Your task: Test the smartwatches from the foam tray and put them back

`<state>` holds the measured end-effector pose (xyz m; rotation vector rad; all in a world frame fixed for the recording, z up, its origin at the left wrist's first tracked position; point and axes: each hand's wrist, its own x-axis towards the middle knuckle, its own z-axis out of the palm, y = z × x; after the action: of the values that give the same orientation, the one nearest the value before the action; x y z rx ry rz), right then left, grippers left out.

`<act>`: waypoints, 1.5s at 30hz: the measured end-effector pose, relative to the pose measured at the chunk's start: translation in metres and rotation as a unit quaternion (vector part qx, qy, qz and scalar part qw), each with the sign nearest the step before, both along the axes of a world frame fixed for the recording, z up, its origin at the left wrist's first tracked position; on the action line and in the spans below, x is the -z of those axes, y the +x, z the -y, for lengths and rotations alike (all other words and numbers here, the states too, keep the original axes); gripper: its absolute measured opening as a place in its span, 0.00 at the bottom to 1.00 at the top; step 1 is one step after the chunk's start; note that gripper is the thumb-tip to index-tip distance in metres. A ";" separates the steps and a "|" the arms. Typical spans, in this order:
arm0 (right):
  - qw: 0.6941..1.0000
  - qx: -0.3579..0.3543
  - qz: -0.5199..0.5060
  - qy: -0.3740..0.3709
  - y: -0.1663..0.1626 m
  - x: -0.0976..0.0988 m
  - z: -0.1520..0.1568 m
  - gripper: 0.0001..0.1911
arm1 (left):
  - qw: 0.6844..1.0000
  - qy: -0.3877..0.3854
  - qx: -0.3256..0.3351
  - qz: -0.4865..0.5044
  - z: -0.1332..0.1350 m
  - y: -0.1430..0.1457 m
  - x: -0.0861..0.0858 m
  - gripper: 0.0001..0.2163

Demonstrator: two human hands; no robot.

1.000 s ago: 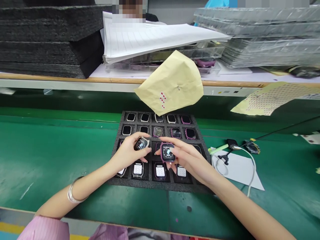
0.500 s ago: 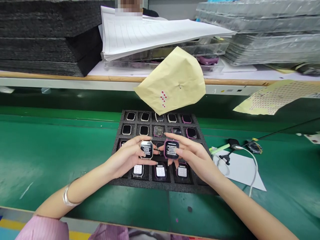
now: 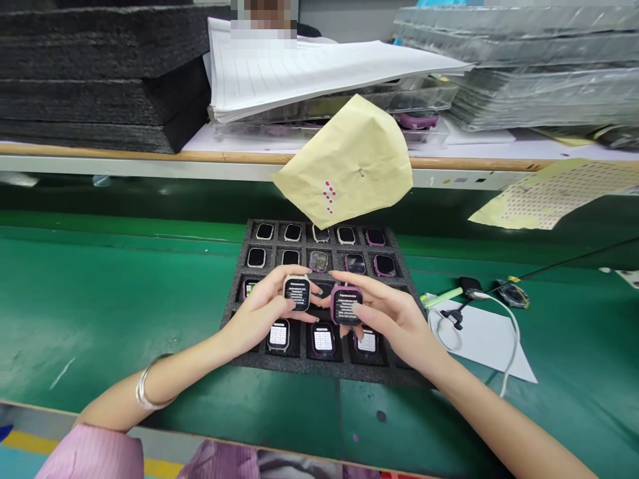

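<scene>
My left hand (image 3: 269, 303) grips a light-framed smartwatch (image 3: 298, 293) by its edges, its dark screen lit with a white text menu. In my right hand (image 3: 387, 309) is a purple-framed smartwatch (image 3: 346, 305) showing a similar menu, the thumb resting on its screen. Both watches are held side by side above a black foam tray (image 3: 234, 293). Several strapless watches lie in the tray's compartments. In the front row, a watch (image 3: 322, 339) and its neighbours show white grid screens; the back rows have dark screens. My hands hide part of the middle row.
A yellow paper sheet (image 3: 349, 166) hangs from the shelf edge (image 3: 239, 166) over the tray's back. To the right, a white cable (image 3: 514, 339) lies on white paper (image 3: 492, 339). Black foam stacks (image 3: 100, 80) and clear plastic trays (image 3: 524, 93) fill the shelf.
The light-framed watch tilts slightly more upright, and the purple one sits a little lower. Both hands still hold their watches; the whole view has shifted slightly.
</scene>
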<state>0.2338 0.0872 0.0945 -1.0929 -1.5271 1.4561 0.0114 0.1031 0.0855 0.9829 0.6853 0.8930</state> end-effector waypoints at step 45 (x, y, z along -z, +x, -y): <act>0.869 0.157 0.441 0.161 0.079 0.043 -0.005 0.21 | 0.999 0.019 -0.025 -0.036 -0.016 -0.002 0.007 0.25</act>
<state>0.3125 0.0925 0.0515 -1.8114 -1.9551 0.4182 0.0090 0.1193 0.0782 1.0393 0.7598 0.9203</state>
